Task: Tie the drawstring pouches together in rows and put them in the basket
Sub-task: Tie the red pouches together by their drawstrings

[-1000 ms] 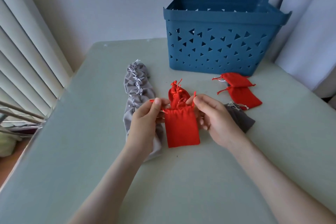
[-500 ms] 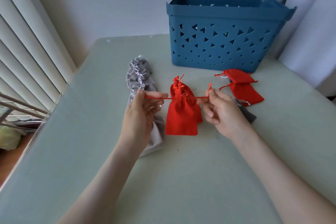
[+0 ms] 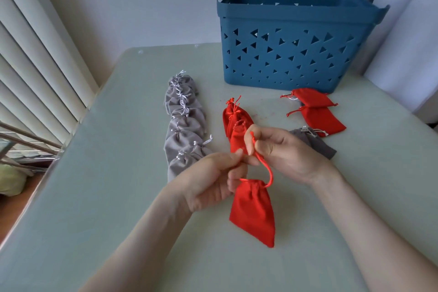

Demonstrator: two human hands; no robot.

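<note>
A red pouch (image 3: 254, 213) sits nearest the person, below both hands, its cord (image 3: 268, 170) looping upward. The left hand (image 3: 208, 182) and right hand (image 3: 289, 152) each pinch that cord, fingers curled. Beyond them on the table (image 3: 113, 197) lie more red pouches (image 3: 233, 118), a tied grey row (image 3: 184, 123) to the left, two loose red pouches (image 3: 317, 114) and the blue basket (image 3: 296, 54).

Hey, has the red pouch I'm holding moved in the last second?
Yes. The red pouch has come toward the person, away from the blue basket, now past the near end of the grey row.
</note>
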